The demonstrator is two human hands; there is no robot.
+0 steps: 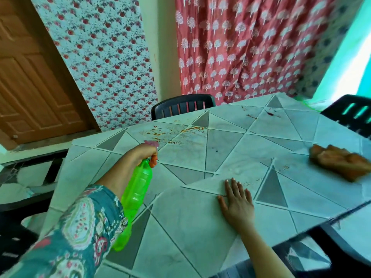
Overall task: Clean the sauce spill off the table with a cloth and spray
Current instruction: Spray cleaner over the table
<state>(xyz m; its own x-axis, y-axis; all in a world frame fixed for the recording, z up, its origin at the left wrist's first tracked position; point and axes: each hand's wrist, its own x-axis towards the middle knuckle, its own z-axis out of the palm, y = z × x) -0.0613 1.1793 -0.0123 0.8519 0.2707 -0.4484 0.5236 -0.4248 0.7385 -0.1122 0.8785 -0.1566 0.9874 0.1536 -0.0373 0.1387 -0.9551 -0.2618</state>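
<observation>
My left hand (140, 155) grips the neck and pink trigger head of a green spray bottle (136, 193), held tilted over the table with its nozzle toward the far side. Orange-red sauce smears (172, 133) streak the table's far left part, just beyond the nozzle. More dark red sauce marks (270, 113) lie near the far right corner. My right hand (236, 203) rests flat, fingers straight, on the tablecloth near the front. An orange-brown cloth (339, 163) lies crumpled at the table's right edge, apart from both hands.
The table (220, 157) wears a grey-white cover with triangle patterns. A dark plastic chair (182, 106) stands at the far side, another dark chair (349, 113) at the right. A wooden door (30, 77) and patterned curtains lie behind.
</observation>
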